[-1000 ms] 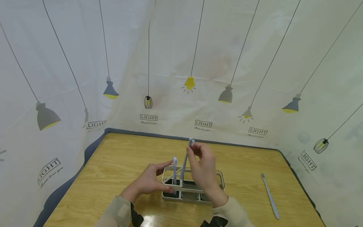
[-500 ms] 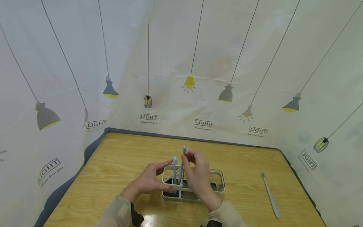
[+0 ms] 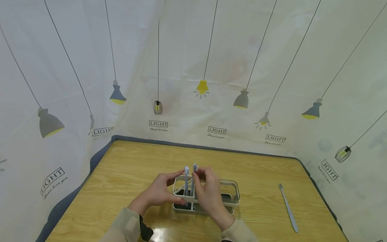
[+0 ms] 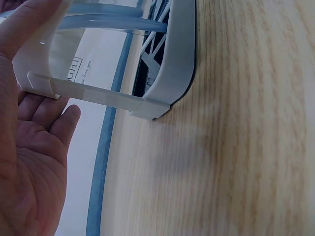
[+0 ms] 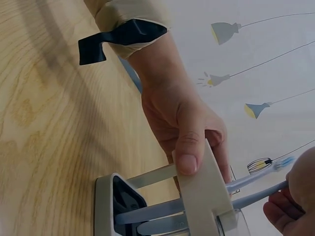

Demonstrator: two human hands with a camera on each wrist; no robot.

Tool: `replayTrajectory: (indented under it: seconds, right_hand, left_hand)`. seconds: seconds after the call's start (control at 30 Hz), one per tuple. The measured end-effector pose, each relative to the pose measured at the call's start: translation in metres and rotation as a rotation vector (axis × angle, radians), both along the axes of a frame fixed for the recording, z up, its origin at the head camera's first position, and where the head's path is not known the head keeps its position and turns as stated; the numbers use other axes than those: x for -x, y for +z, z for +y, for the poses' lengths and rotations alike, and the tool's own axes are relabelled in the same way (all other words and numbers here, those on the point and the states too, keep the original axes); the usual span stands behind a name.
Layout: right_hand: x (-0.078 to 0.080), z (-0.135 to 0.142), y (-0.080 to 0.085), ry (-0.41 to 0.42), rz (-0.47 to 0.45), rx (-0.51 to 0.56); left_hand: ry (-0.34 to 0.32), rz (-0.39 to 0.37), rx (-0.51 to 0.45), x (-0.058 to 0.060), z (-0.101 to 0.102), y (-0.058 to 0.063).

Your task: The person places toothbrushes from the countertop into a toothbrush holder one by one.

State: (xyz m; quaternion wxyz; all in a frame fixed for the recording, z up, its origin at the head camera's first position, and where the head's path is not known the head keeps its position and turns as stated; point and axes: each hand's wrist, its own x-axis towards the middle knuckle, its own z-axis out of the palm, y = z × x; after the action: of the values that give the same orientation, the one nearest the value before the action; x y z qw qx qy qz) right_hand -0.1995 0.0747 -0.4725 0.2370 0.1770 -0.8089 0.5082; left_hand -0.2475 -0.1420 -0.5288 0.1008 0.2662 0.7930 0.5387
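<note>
a pale blue toothbrush point(image 3: 191, 185) stands nearly upright at the left end of a light-coloured holder point(image 3: 233, 203), its handle down through the upper frame. the person's right hand point(image 3: 208, 193) has it pinched between thumb and fingertips, just below the bristles; whether its lower end touches the base i can't tell. right beside it, a second toothbrush point(image 3: 186, 181) stands in the same end, bristles up, with no fingers on it. the left hand point(image 3: 158, 192) is clamped on that end of the holder, thumb on the near side of the rim, a finger reaching the far side. off to the right, well apart, a third toothbrush point(image 3: 288, 209) lies on the wood-grain table point(image 3: 136, 163). behind hangs a whitish sheet point(image 3: 181, 60) printed with lamps.
</note>
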Motion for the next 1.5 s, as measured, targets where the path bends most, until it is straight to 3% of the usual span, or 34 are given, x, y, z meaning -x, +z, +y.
replayTrajectory:
  seconds: [0.87, 1.2, 1.5]
  right_hand:
    - [-0.005, 0.004, -0.019, -0.025, -0.028, -0.006]
    - [-0.007, 0.008, -0.014, -0.014, -0.040, 0.030]
    - [-0.009, 0.022, -0.002, -0.037, -0.003, -0.025]
  left_hand:
    - [-0.012, 0.002, 0.006, 0.001, 0.003, 0.000]
    - [-0.002, 0.006, 0.010, 0.001, 0.003, -0.002]
    - [0.010, 0.007, 0.014, -0.001, 0.001, 0.001]
